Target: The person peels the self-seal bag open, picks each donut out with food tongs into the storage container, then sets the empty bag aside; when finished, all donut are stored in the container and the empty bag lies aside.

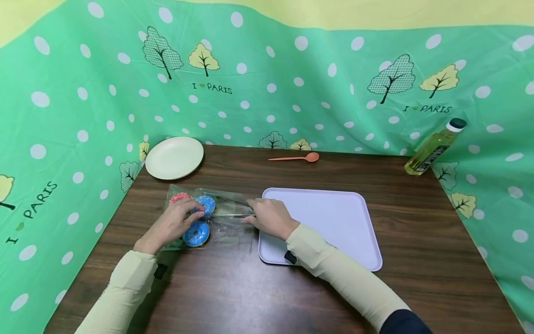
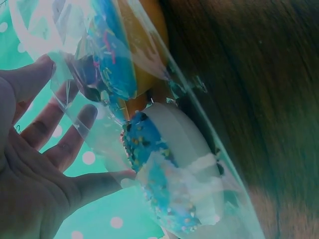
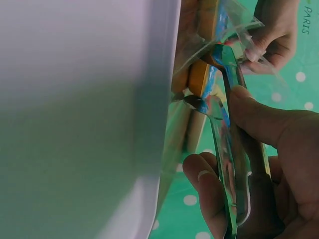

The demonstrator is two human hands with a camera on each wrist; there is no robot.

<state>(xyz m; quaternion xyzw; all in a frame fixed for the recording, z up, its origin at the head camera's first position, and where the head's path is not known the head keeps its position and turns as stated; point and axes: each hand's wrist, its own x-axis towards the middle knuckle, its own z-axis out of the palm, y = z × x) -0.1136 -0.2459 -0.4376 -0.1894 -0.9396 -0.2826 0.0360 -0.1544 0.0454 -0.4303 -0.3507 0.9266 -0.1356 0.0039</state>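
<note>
Left hand (image 1: 173, 223) spread at the bag (image 1: 229, 235), the right hand (image 1: 271, 216) is gripping tongs (image 3: 223, 149), seemingly reaching a donut (image 1: 202, 233), next needing a squeeze.

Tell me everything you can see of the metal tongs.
The tongs look like shiny, reflective metal, with two long, slim arms whose tips are spread apart. The person's right grip holds them, thumb against one arm and fingers at the other, hiding part of the rear. In the head view they reach left from beside the pale lilac tray, over or into the clear bag, toward the blue-iced doughnuts. Whether the tips touch a doughnut is unclear.
</note>
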